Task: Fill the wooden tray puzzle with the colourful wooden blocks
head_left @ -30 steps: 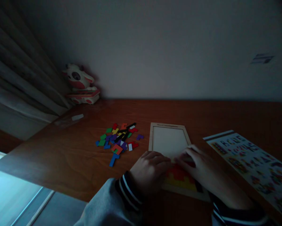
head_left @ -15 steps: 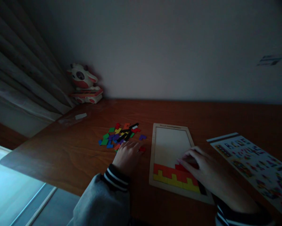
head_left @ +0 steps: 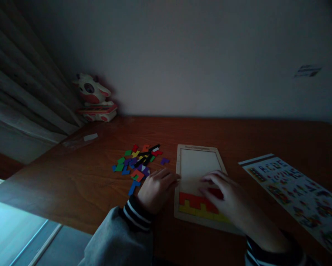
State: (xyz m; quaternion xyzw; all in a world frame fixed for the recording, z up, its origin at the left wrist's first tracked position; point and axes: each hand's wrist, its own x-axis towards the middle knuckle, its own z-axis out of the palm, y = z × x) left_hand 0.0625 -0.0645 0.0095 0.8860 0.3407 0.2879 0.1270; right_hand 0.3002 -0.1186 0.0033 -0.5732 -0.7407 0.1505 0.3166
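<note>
My left hand (head_left: pixel 158 189) is between the heap of coloured puzzle pieces (head_left: pixel 132 162) and the wooden puzzle tray (head_left: pixel 176 201). Its fingers are pressed together with the tips at the tray's left rim; what they hold, if anything, is hidden. Over the lower part of the tray hovers my right hand (head_left: pixel 224 192), slightly blurred, its thumb and forefinger apart with nothing visible between them. Yellow pieces (head_left: pixel 195 211) line the bottom of the tray, with orange-red pieces (head_left: pixel 193 200) fitted above them. A red piece (head_left: pixel 216 193) lies partly behind my right hand.
To the right lies a printed pattern sheet (head_left: pixel 290 195). A cow-shaped toy keyboard (head_left: pixel 96 99) stands at the back left, near a clear plastic bag (head_left: pixel 77 142) with a white label. A curtain (head_left: pixel 24 81) hangs at the left, and the wall (head_left: pixel 196 62) bounds the table behind.
My left hand has moved right from the heap to the tray's rim, and the red piece beside it has gone from sight. A blue piece now shows left of it. My right hand shifted slightly left.
</note>
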